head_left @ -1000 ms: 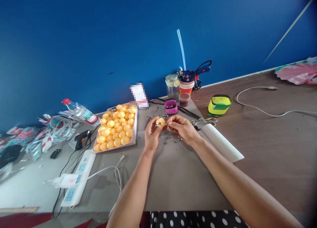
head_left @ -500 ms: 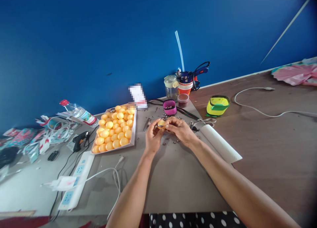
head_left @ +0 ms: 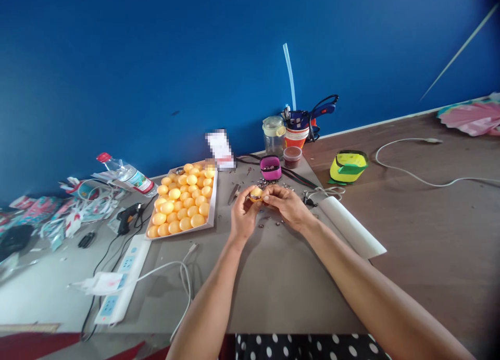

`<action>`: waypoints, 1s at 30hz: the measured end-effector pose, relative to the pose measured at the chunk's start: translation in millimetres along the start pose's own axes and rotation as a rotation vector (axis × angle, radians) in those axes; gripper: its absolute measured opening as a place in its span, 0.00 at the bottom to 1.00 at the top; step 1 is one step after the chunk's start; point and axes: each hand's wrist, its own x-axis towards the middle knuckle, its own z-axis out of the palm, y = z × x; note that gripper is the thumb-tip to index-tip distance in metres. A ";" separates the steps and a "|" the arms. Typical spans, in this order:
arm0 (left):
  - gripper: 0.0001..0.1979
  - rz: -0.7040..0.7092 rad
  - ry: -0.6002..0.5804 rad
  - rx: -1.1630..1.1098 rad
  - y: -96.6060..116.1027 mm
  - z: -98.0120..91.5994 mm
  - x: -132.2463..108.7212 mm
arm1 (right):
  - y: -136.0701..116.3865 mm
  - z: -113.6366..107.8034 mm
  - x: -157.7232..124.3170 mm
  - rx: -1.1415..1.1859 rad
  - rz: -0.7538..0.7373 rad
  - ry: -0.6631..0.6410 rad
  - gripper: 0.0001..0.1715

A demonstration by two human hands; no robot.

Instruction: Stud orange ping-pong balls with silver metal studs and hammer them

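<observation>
Between my two hands is an orange ball (head_left: 256, 193), much like a table tennis ball, with a shiny silvery strip or row of bits across it. My left hand (head_left: 242, 214) grips it from the left with thumb and fingers. Fingertips of my right hand (head_left: 288, 206) pinch at its right side; whether they also hold a small piece is hidden. Small shiny metal pieces (head_left: 287, 187) lie scattered just behind and below my hands. A purple fabric container (head_left: 271, 175) with more bits inside stands behind them. Many similar balls fill a shallow white box (head_left: 213, 206) at the left.
Left: a power strip (head_left: 127, 282) with white charger, a black glue gun (head_left: 127, 218), a tilted bottle (head_left: 130, 176). Behind stand a lidded jar (head_left: 274, 136) and an orange cup (head_left: 296, 137) of tools. Right: a white roll (head_left: 351, 227) and a yellow-green container (head_left: 347, 167).
The whole view has shifted a little, so things sit slightly farther right. Both hands keep their grip on the ball, which appears slightly turned.
</observation>
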 end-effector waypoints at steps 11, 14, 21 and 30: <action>0.21 0.074 0.014 0.122 -1.0 -0.8 -0.8 | 4.8 -3.1 1.6 -0.001 0.040 0.013 0.13; 0.21 0.095 0.028 0.150 -1.5 -0.5 -1.9 | 7.6 -2.9 2.0 -0.008 0.017 0.029 0.13; 0.21 0.076 0.047 0.175 -6.1 2.2 -3.6 | 11.6 -1.4 2.5 -0.031 -0.027 0.097 0.16; 0.22 0.024 0.022 0.038 3.1 3.9 -1.0 | -1.2 -2.9 3.7 0.053 0.004 0.071 0.16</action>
